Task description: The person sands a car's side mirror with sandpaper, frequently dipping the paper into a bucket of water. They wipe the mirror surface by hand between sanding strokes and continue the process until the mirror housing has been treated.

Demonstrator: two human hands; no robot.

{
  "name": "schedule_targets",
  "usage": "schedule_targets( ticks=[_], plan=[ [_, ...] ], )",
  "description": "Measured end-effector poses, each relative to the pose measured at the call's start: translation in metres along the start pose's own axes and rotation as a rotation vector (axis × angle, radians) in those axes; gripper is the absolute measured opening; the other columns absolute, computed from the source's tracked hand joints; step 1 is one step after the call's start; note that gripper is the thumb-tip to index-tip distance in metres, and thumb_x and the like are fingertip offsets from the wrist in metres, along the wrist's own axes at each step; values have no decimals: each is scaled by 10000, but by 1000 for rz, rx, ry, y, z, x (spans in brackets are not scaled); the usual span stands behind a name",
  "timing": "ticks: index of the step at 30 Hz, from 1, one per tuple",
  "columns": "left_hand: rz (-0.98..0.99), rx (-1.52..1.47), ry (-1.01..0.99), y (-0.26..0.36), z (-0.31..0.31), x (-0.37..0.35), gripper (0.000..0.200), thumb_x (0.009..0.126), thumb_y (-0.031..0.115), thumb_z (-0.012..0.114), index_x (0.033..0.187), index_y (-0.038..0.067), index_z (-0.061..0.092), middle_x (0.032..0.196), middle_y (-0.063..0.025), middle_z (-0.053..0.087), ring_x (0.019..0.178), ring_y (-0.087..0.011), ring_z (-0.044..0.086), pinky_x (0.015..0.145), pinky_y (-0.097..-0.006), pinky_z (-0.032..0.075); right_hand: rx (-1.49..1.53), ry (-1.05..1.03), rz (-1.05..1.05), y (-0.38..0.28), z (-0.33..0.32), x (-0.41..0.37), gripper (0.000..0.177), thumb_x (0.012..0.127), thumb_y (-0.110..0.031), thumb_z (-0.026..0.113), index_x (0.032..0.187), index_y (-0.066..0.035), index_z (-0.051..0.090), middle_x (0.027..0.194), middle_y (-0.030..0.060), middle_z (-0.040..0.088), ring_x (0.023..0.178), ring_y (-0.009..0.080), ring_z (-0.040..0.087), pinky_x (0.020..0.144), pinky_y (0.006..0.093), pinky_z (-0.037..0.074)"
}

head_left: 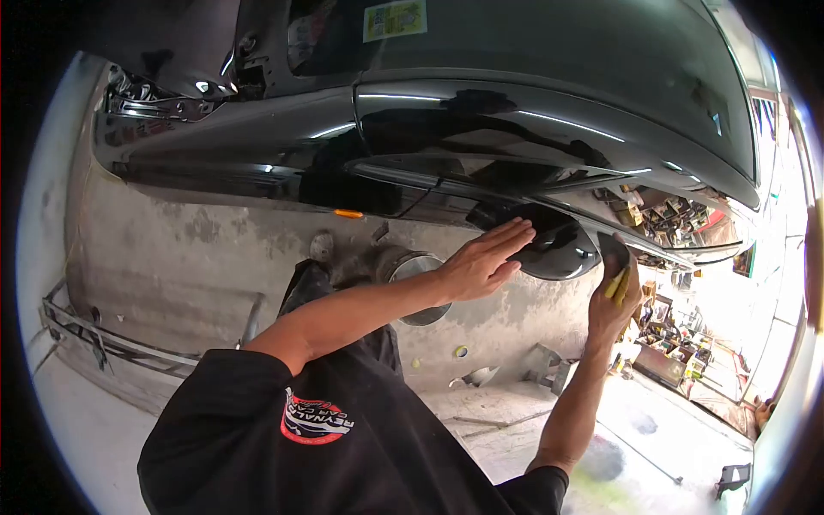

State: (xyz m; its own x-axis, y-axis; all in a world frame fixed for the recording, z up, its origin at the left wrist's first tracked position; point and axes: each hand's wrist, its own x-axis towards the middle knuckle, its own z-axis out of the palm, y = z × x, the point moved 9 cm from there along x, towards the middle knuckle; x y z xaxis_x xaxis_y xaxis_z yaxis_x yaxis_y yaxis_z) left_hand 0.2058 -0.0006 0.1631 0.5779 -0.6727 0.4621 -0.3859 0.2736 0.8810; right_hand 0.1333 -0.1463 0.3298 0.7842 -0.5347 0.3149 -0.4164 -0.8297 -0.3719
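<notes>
A glossy black car side mirror [562, 253] juts from the door of a black car [481, 120]. My left hand [485, 262] lies with its fingers stretched out at the mirror's left side, fingertips over the housing. To the right of the mirror, my right hand [616, 300] is closed around a dark pad with a yellow part [614, 254]. The pad is close to the mirror's right end, beside the window edge. My right fingers partly hide it.
The hood [163, 43] stands raised at upper left. Below my left forearm is a round bucket [418, 266] on the concrete floor. A metal frame [112, 343] stands at left. Shelves with assorted items [674, 343] are at right, and an orange marker light [348, 214] sits on the fender.
</notes>
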Motion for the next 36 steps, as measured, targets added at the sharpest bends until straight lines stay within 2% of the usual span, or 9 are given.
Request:
schedule_targets(
  ticks=[1,5,6,11,19,25,28,32,36],
  plan=[
    [-8,2,2,-2,-1,-4,617,973,54,644,1541,-9,412,1597,-214,408,1506,-338,365,1232,-418,367,2,-32,-123,-11,4,10,423,890,77,666,1291,-56,682,1250,162,723,1096,284,707,963,375,538],
    [-61,-3,59,-10,-1,-19,569,973,27,618,1517,3,451,1568,-195,456,1478,-319,414,1221,-414,392,-163,-304,-383,-41,25,25,549,762,82,719,1292,-51,673,1272,161,703,1208,369,635,1033,445,506],
    [-67,-6,72,-12,-1,-22,563,980,24,609,1521,13,453,1569,-194,457,1476,-313,419,1222,-414,390,-220,-348,-512,-45,32,24,557,754,60,737,1295,-54,670,1271,168,697,1191,387,634,1025,456,515],
    [-159,-81,150,-16,1,-46,550,993,15,587,1526,27,454,1573,-184,458,1476,-300,419,1218,-400,394,-344,-454,-687,-42,42,20,506,796,-24,736,1297,-52,672,1280,167,688,1187,395,626,1026,472,525],
    [-258,-210,208,-16,6,-61,550,1003,29,577,1536,44,445,1621,-171,390,1493,-292,389,1214,-388,394,-441,-644,-716,-46,49,19,447,846,-92,711,1289,-40,686,1323,170,675,1259,408,603,1051,482,523],
    [-337,-267,83,-26,-6,-71,509,1003,31,588,1504,55,502,1569,-171,471,1444,-305,466,1189,-384,424,-474,-751,-730,-43,61,28,470,845,-126,724,1303,-31,676,1347,184,660,1274,421,600,1049,484,538],
    [-341,-276,118,-37,-24,-94,450,972,-1,587,1417,60,593,1484,-180,565,1329,-342,583,1032,-387,550,-522,-764,-687,-52,64,22,518,830,-157,745,1320,-12,660,1367,203,643,1286,422,594,1060,479,535],
    [-414,-257,-24,-54,-44,-117,423,980,1,584,1398,58,608,1454,-162,597,1233,-328,654,935,-371,587,-581,-804,-687,-58,73,25,593,762,-107,786,1326,14,650,1368,220,637,1317,418,569,1088,472,511],
    [-489,-265,-83,-64,-62,-132,402,980,4,592,1375,61,632,1385,-162,649,1151,-319,700,915,-366,590,-564,-913,-644,-69,94,33,564,730,-15,732,1288,22,660,1299,230,665,1261,412,596,1056,464,517]
  ],
)
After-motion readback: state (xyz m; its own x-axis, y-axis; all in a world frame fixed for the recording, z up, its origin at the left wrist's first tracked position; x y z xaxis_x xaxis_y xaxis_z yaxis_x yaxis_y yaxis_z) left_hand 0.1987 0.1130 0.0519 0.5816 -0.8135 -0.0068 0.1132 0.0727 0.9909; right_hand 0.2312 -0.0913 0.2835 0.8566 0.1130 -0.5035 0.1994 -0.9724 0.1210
